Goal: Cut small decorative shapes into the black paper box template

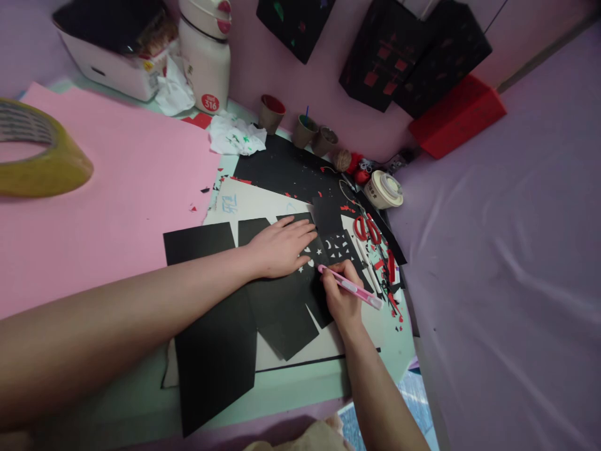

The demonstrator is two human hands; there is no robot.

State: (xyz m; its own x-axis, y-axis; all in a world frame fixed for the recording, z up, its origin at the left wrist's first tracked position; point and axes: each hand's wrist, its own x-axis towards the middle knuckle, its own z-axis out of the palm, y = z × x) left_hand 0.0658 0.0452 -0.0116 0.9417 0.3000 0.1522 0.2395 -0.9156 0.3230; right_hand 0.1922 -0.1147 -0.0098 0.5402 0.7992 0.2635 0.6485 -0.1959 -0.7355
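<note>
My left hand (284, 247) lies flat on a sheet of black card (282, 307), fingers spread, beside small cut-out stars, hearts and other shapes. In my right hand (344, 293) is a slim pink craft knife (354, 289), gripped like a pen and slanting down to the right. Its blade is too small to make out. The right hand rests on the card's right part, close to the left fingertips. The card has flaps with slits between them, and its right panel shows a moon and several small triangles cut through. A white board (272, 354) lies underneath.
Red-handled scissors (366, 230), a white pen (369, 263) and paper scraps lie at right. Behind stand paper cups (305, 130), a lidded tub (384, 190) and a white bottle (205, 62). Pink paper (126, 219) and a yellow tape roll (66, 160) are at left. Black boxes (382, 56) hang above.
</note>
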